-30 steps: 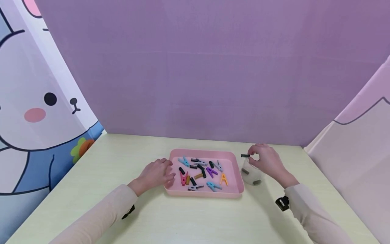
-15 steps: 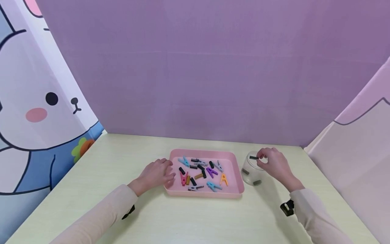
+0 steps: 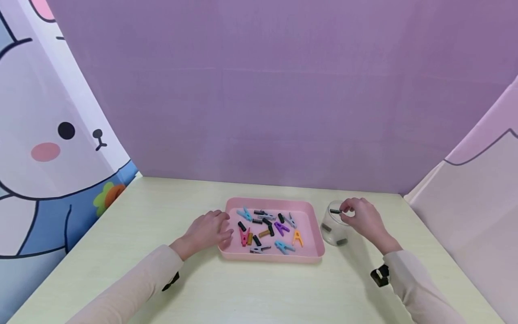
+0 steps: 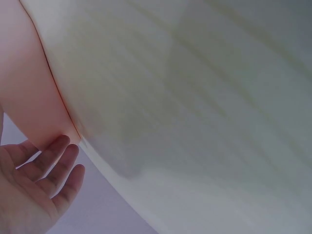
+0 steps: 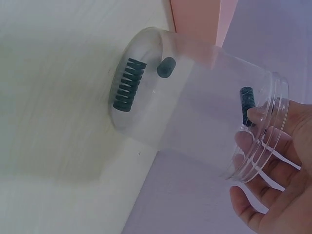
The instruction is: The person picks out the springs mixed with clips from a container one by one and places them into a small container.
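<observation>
My right hand pinches a black coil spring between thumb and finger, at the mouth of a clear plastic jar. The spring shows through the jar's wall near its threaded neck. Down at the jar's bottom lie two more dark springs, one of them seen end-on. My left hand rests at the left edge of a pink tray, its fingers loosely bent against the tray's wall. In the tray are black springs and small clips, among them a yellow clip.
The jar stands just right of the tray on the pale wooden table. Brown-gold cylinder-shaped pieces lie among the clips. A purple cloth hangs behind the table's back edge, and printed cloths flank it left and right.
My right hand has moved slightly right and down, bringing the spring from the jar's left side to over its mouth. The left hand and the tray have stayed put.
</observation>
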The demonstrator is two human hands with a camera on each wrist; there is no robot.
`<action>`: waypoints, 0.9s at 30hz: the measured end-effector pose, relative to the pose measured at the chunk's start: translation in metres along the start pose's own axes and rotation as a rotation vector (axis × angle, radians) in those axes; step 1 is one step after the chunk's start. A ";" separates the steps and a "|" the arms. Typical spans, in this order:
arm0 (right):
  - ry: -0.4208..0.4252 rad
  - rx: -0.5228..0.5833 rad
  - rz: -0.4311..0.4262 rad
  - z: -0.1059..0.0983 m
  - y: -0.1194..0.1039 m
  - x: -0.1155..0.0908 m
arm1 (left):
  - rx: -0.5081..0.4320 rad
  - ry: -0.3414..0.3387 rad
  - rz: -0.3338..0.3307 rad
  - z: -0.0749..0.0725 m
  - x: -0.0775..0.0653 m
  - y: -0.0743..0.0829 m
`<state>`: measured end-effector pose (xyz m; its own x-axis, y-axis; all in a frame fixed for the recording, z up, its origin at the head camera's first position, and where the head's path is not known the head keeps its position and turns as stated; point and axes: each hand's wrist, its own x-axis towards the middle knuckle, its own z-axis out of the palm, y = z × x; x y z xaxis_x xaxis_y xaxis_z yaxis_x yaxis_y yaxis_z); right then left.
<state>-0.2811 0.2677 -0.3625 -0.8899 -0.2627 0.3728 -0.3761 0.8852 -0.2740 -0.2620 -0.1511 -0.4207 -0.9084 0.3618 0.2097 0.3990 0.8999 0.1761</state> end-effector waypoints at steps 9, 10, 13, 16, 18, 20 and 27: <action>-0.037 0.005 0.024 0.000 -0.001 0.000 | 0.008 -0.005 -0.004 -0.001 0.000 0.000; -0.038 0.005 0.024 0.000 -0.001 0.000 | 0.008 -0.008 -0.005 -0.001 0.000 0.001; -0.039 0.007 0.026 0.000 -0.001 0.000 | 0.008 -0.013 -0.006 -0.001 0.000 0.001; -0.034 0.012 0.026 0.001 0.000 0.000 | 0.008 -0.016 -0.007 -0.001 0.000 0.001; -0.030 0.013 0.021 0.001 0.001 0.000 | 0.007 -0.016 -0.006 -0.001 0.000 0.001; -0.029 0.015 0.013 0.002 0.001 0.000 | 0.006 -0.016 -0.007 -0.001 0.000 0.001; -0.006 0.015 -0.006 0.004 0.003 0.001 | 0.006 -0.017 -0.009 0.000 0.000 0.001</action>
<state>-0.2838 0.2684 -0.3669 -0.8891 -0.2704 0.3692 -0.3853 0.8777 -0.2850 -0.2617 -0.1500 -0.4201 -0.9140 0.3575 0.1917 0.3899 0.9047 0.1720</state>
